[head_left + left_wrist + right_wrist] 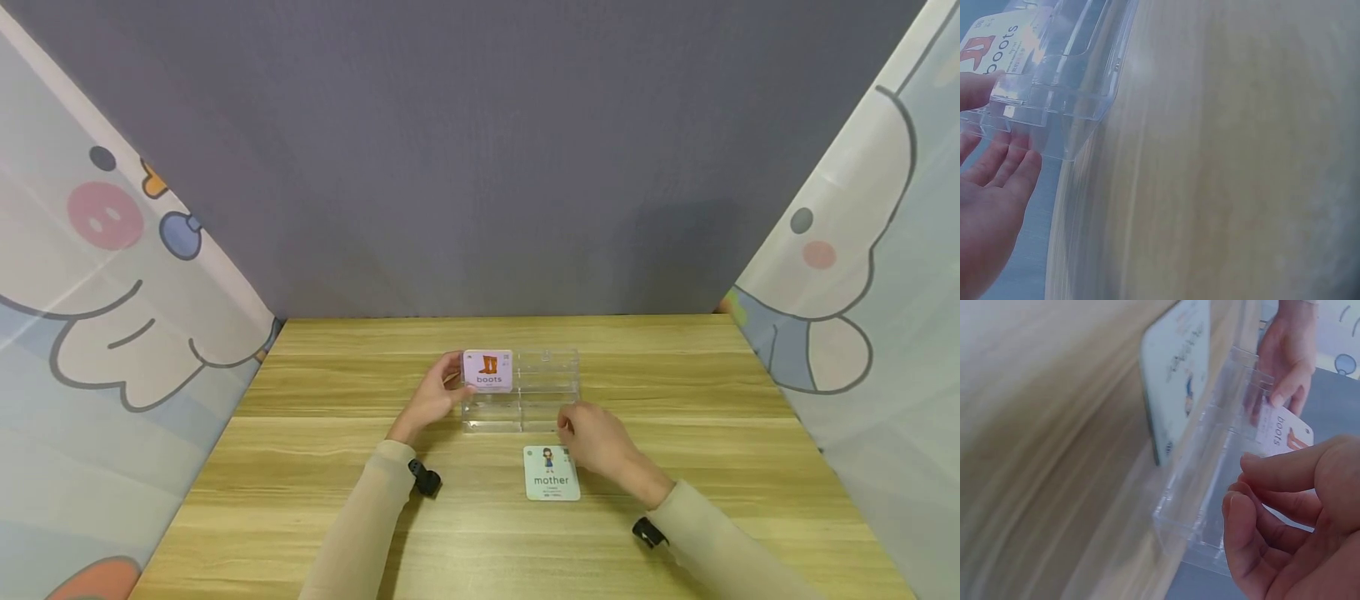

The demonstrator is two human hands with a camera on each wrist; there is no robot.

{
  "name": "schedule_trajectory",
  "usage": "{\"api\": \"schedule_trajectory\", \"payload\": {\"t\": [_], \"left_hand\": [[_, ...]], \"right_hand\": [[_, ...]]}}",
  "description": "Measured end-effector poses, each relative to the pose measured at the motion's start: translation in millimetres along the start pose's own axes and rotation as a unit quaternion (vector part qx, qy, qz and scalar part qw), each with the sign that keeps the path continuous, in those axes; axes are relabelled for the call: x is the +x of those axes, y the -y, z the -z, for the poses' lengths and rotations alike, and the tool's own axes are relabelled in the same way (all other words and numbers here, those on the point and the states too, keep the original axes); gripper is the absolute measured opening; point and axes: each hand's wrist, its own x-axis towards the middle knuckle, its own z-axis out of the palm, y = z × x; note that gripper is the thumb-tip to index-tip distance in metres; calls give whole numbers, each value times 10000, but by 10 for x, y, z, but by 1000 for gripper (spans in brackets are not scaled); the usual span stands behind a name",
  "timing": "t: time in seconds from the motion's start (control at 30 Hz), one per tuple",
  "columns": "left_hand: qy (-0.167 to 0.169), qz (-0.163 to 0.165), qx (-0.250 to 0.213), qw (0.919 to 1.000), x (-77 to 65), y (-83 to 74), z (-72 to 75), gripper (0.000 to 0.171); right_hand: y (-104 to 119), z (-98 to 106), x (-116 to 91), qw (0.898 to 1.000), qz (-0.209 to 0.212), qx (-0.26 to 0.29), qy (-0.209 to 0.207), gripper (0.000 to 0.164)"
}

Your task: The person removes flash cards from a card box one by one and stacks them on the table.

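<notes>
My left hand (433, 393) grips a clear plastic card stand (549, 417) at its left side. In the left wrist view the thumb lies on the front and the fingers (1013, 165) reach behind the clear plastic. A card with orange boots and the word "boots" (488, 372) sits in the stand's upper left compartment, beside the thumb. Close to the lower right corner of the stand, my right hand (597, 437) has curled fingers and holds nothing visible. Below the stand, a pale green "mother" card (552, 475) lies face up on the table, just left of the right hand.
The stand rests on a wooden table (330, 467). A grey panel (495, 167) rises behind the table's far edge. Cartoon-printed curtains (45, 400) flank the table on both sides. A black band with a small device (425, 479) is on each wrist.
</notes>
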Motion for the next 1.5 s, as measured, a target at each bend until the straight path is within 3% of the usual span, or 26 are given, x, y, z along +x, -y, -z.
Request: {"api": "schedule_trajectory", "payload": {"t": [0.17, 0.4, 0.73, 1.5], "left_hand": [[-132, 43, 58, 9999, 5, -1, -27, 65], [-93, 35, 85, 9999, -93, -275, -40, 61], [-8, 16, 144, 9999, 14, 33, 1, 67], [125, 5, 84, 9999, 19, 44, 27, 66]], "right_hand": [[31, 48, 15, 9999, -15, 132, -49, 5], [76, 117, 38, 9997, 113, 92, -197, 5], [143, 184, 78, 9958, 524, -324, -671, 9], [373, 262, 188, 9726, 1515, -882, -1529, 14]]}}
